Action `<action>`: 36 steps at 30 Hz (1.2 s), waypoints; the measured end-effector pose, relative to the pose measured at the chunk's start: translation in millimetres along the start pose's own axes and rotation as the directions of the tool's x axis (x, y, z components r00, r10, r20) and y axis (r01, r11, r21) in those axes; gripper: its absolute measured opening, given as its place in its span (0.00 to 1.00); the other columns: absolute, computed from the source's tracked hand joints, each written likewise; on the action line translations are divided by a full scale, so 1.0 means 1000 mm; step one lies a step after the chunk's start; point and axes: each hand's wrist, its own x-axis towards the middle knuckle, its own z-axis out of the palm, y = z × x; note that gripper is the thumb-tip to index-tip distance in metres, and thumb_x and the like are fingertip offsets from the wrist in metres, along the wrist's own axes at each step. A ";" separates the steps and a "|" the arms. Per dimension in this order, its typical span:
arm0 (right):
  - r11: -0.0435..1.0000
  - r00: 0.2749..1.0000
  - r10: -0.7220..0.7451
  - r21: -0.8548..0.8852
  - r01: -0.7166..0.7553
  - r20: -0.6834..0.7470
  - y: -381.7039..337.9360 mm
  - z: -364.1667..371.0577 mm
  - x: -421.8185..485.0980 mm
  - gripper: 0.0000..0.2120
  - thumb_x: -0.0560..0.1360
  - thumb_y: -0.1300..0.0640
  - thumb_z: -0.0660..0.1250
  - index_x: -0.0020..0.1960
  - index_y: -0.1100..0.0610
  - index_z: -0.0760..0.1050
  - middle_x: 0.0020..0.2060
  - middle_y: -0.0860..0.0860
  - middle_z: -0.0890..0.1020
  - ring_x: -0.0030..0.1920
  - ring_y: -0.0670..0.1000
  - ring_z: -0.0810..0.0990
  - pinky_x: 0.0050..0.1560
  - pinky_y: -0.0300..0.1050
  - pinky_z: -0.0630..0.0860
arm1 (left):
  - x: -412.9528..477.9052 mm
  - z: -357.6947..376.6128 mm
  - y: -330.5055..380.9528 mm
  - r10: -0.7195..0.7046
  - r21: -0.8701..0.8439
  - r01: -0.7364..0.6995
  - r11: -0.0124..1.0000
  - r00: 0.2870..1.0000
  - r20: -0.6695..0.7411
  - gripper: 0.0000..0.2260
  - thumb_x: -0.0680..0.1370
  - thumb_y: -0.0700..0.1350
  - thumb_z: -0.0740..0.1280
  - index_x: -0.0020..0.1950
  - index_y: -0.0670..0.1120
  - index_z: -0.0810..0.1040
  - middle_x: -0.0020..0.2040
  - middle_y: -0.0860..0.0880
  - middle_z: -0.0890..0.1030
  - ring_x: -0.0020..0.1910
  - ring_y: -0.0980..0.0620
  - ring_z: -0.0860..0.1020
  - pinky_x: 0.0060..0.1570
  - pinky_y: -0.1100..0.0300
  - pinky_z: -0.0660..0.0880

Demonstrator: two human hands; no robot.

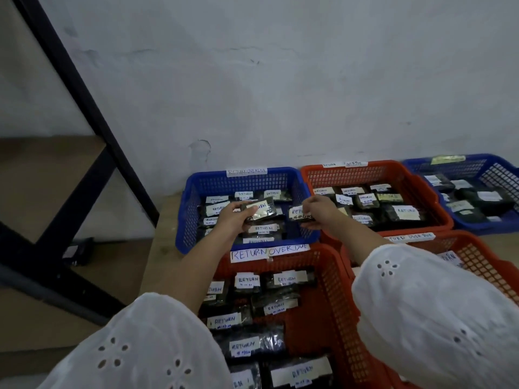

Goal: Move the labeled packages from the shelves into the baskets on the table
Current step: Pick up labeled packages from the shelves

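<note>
Depositing step: left hand (234, 217) and right hand (317, 213), fingers each grasping a labeled package (259, 209), above far-left blue basket (185, 214); next, release.

**Colours in view**

Baskets: blue mesh (193, 209), red-orange mesh (421, 189), another blue far right (477, 164), red-orange in front (334, 299). Packages (261, 209) dark, near-black, with white labels (247, 279) in blue handwriting. Sleeves (438, 313) white eyelet. Wall (280, 80) pale grey. Shelf frame (84, 88) black.

Baskets stand rim to rim; the blue basket (193, 203) abuts two red baskets (331, 279) (373, 169). Open tops allow access from above. Black shelf frame (84, 108) bounds the left; the wall (280, 80) closes the rear.
</note>
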 end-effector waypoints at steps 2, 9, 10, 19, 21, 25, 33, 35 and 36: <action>0.977 0.998 -0.042 -0.207 0.049 0.040 -0.004 0.001 0.013 0.03 0.76 0.66 0.60 0.48 0.62 0.71 0.52 0.59 0.75 0.45 0.59 0.78 0.51 0.55 0.79 | 0.012 0.001 -0.001 -0.024 0.004 0.024 1.000 1.000 -0.005 0.14 0.75 0.42 0.70 0.60 0.45 0.75 0.59 0.42 0.78 0.58 0.44 0.78 0.44 0.60 0.78; 0.629 0.974 0.021 -0.760 0.163 0.227 -0.015 0.019 0.048 0.12 0.73 0.64 0.64 0.33 0.61 0.67 0.33 0.55 0.74 0.32 0.52 0.73 0.32 0.42 0.71 | 0.043 0.001 -0.008 -0.070 0.038 0.069 0.997 0.997 0.030 0.13 0.75 0.41 0.70 0.59 0.47 0.76 0.60 0.42 0.77 0.58 0.44 0.77 0.53 0.55 0.78; 0.567 0.967 0.054 -0.805 0.175 0.248 -0.016 0.023 0.051 0.14 0.73 0.65 0.65 0.31 0.59 0.66 0.29 0.53 0.72 0.29 0.50 0.71 0.28 0.40 0.68 | 0.046 0.002 -0.009 -0.075 0.040 0.074 0.996 0.997 0.033 0.13 0.75 0.41 0.70 0.59 0.47 0.76 0.61 0.42 0.77 0.59 0.44 0.77 0.55 0.53 0.77; 0.308 0.931 0.153 -0.911 0.274 0.331 0.001 0.039 0.061 0.12 0.74 0.62 0.66 0.57 0.63 0.76 0.44 0.56 0.77 0.34 0.50 0.71 0.34 0.41 0.68 | 0.054 0.004 -0.024 -0.105 0.053 0.102 0.993 0.993 0.054 0.11 0.75 0.41 0.70 0.56 0.47 0.76 0.61 0.42 0.77 0.50 0.49 0.78 0.45 0.60 0.78; 0.276 0.921 0.165 -0.913 0.301 0.354 0.003 0.040 0.062 0.07 0.75 0.61 0.67 0.51 0.64 0.76 0.37 0.53 0.73 0.37 0.52 0.72 0.33 0.41 0.69 | 0.054 0.003 -0.027 -0.116 0.049 0.113 0.992 0.991 0.063 0.13 0.75 0.41 0.70 0.58 0.46 0.75 0.61 0.42 0.77 0.53 0.48 0.78 0.45 0.60 0.78; 0.286 0.905 0.156 -0.895 0.342 0.395 0.008 0.046 0.062 0.11 0.76 0.63 0.66 0.56 0.66 0.74 0.32 0.50 0.68 0.38 0.52 0.72 0.34 0.42 0.68 | 0.054 0.002 -0.035 -0.119 0.072 0.115 0.991 0.991 0.060 0.15 0.75 0.42 0.70 0.60 0.46 0.75 0.62 0.43 0.76 0.54 0.47 0.77 0.46 0.59 0.77; 0.274 0.928 0.060 -0.900 0.338 0.367 0.012 0.045 0.068 0.14 0.75 0.62 0.67 0.60 0.64 0.75 0.58 0.59 0.78 0.58 0.57 0.77 0.53 0.46 0.73 | 0.052 0.003 -0.036 -0.135 0.067 0.131 0.989 0.989 0.055 0.10 0.75 0.41 0.70 0.54 0.50 0.76 0.61 0.44 0.76 0.51 0.48 0.78 0.45 0.60 0.77; 0.253 0.928 0.058 -0.904 0.344 0.369 0.012 0.045 0.069 0.14 0.75 0.63 0.67 0.60 0.63 0.75 0.59 0.59 0.78 0.59 0.58 0.77 0.56 0.48 0.74 | 0.052 0.004 -0.035 -0.135 0.073 0.131 0.989 0.989 0.053 0.11 0.75 0.41 0.70 0.55 0.49 0.76 0.61 0.43 0.76 0.52 0.48 0.78 0.44 0.60 0.77; 0.248 0.929 0.052 -0.905 0.344 0.367 0.013 0.045 0.069 0.14 0.75 0.64 0.66 0.60 0.64 0.74 0.59 0.59 0.78 0.59 0.58 0.77 0.57 0.49 0.74 | 0.052 0.004 -0.034 -0.134 0.077 0.130 0.989 0.990 0.053 0.11 0.75 0.41 0.70 0.56 0.49 0.76 0.61 0.43 0.76 0.53 0.47 0.77 0.43 0.60 0.77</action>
